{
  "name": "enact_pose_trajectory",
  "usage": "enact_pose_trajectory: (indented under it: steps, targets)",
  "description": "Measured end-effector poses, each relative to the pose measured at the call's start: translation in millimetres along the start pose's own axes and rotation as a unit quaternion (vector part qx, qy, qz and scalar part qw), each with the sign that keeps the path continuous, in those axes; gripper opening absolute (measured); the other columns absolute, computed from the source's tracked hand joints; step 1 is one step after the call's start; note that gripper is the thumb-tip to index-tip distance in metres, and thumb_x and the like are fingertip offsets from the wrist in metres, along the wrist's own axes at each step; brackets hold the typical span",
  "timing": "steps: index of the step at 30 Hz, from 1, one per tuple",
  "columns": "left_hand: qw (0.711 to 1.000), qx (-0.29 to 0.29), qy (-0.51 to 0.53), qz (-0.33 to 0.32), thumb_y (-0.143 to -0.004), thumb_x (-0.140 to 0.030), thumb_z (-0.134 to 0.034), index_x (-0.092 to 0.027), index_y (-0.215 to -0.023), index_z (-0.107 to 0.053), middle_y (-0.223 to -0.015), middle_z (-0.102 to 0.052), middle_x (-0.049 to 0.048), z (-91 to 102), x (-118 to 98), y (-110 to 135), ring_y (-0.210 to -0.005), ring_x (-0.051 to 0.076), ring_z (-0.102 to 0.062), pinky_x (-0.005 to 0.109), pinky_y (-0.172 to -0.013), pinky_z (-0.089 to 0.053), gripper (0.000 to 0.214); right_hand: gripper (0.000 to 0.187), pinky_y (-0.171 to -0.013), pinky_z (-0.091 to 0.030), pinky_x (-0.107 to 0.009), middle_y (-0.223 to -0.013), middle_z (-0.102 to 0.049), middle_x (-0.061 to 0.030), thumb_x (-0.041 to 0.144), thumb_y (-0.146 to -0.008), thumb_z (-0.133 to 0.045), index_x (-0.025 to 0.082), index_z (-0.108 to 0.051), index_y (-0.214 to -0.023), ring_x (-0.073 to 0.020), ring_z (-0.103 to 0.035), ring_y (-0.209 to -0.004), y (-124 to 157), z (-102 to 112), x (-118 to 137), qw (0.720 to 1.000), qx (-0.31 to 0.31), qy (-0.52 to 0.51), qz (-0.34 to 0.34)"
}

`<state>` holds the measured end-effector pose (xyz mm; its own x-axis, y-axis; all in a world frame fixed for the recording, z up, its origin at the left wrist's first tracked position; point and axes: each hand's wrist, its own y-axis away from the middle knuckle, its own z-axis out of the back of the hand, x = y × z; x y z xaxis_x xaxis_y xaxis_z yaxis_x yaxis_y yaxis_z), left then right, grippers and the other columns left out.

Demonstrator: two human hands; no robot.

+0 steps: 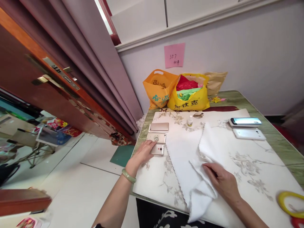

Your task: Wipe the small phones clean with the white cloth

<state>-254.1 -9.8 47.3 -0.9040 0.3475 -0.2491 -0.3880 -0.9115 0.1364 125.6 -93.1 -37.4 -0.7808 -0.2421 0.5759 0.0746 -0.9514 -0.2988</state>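
Note:
My left hand (pixel 143 152) is at the left end of a pale smartphone (pixel 160 150) lying back up on the table. Its fingers reach the far edge and the thumb the near edge. Just beyond lie a gold smartphone with a round ring on its back (pixel 162 138) and a rose-gold smartphone (pixel 159 127), making a column. Between the thumb and curled fingers of my right hand (pixel 222 180), a white cloth (pixel 182 161) with zigzag edges is pinched. The cloth is spread to the left and bunched near the table's front edge.
At the right are a stack with a lit-looking phone on top (pixel 246 121) and a white phone (pixel 249 134). A small bottle (pixel 190 121) stands mid-table. Orange (pixel 159 88) and yellow (pixel 187 103) bags stand against the wall. Yellow-handled scissors (pixel 282 202) lie near right.

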Motion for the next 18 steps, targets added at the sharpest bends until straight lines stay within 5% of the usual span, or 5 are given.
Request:
enact_pose_trajectory:
  steps: [7,11,13,16,18]
  targets:
    - [0.999,-0.013,0.041,-0.014,-0.066,-0.02,-0.066,-0.018,-0.122,-0.053,-0.117,-0.057,0.0128,28.2,-21,7,-0.108,0.031,-0.052,0.044,-0.096,-0.039,0.057,0.027,-0.061,-0.055,-0.028,-0.095,-0.074,0.0007,0.042,-0.093,-0.045,0.029,-0.069,-0.096,-0.0192,-0.07,-0.076,-1,0,1,1.0,0.009,-0.011,0.003]
    - [0.954,-0.096,0.281,0.033,-0.071,-0.035,-0.07,-0.02,-0.114,-0.052,-0.103,-0.057,0.0065,28.5,-51,8,-0.091,0.022,-0.054,0.033,-0.078,-0.046,0.05,0.027,-0.063,-0.054,-0.029,-0.096,-0.073,0.0003,0.043,-0.093,-0.046,0.029,-0.069,-0.095,-0.02,-0.07,-0.079,-2,-1,4,0.999,0.01,-0.039,-0.006]
    - [0.864,-0.101,0.491,0.039,-0.071,-0.041,-0.071,-0.021,-0.112,-0.049,-0.092,-0.054,0.0023,13.9,-68,2,-0.075,0.014,-0.051,0.025,-0.064,-0.044,0.051,0.027,-0.062,-0.053,-0.029,-0.091,-0.073,-0.0002,0.045,-0.091,-0.049,0.029,-0.07,-0.092,-0.0202,-0.068,-0.075,-4,3,9,0.997,0.016,-0.071,-0.03]
    - [0.656,-0.088,0.748,0.049,-0.075,-0.048,-0.069,-0.021,-0.103,-0.05,-0.086,-0.05,-0.0006,-17.1,-94,-12,-0.059,0.007,-0.042,0.019,-0.047,-0.035,0.044,0.031,-0.055,-0.05,-0.028,-0.074,-0.07,-0.0006,0.05,-0.089,-0.051,0.026,-0.071,-0.093,-0.0182,-0.062,-0.06,-12,17,14,0.979,0.02,-0.173,-0.105]
    - [0.548,-0.074,0.831,0.062,-0.077,-0.052,-0.067,-0.018,-0.102,-0.054,-0.077,-0.046,-0.0017,-33.7,-109,-24,-0.056,0.006,-0.039,0.017,-0.044,-0.032,0.044,0.036,-0.054,-0.049,-0.027,-0.072,-0.069,-0.0016,0.052,-0.09,-0.05,0.022,-0.069,-0.098,-0.0172,-0.06,-0.057,-20,30,15,0.959,-0.004,-0.237,-0.153]
